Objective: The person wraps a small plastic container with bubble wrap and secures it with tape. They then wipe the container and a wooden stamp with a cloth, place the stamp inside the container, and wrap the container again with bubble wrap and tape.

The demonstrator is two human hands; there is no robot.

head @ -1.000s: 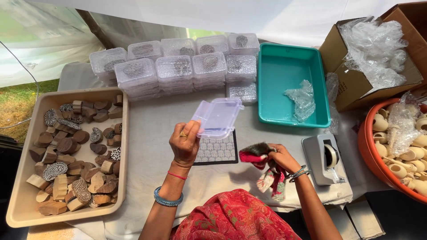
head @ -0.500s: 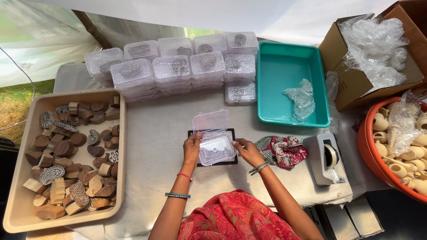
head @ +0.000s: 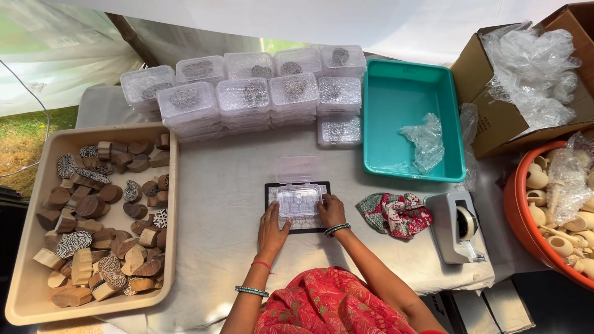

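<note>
Clear plastic, the small hinged box (head: 298, 199) sat with its lid thrown back on the black-framed patterned pad (head: 297, 207) at the middle of the cloth-covered table (head: 216, 204). Your left hand (head: 273, 226) pressed flat against the box's near left corner, fingers loosely extended; your right hand (head: 332, 210) curled against its right side, steadying rather than gripping. Just right of that hand lay a red-and-green cloth (head: 396, 214), then a tape dispenser (head: 456, 226).
</note>
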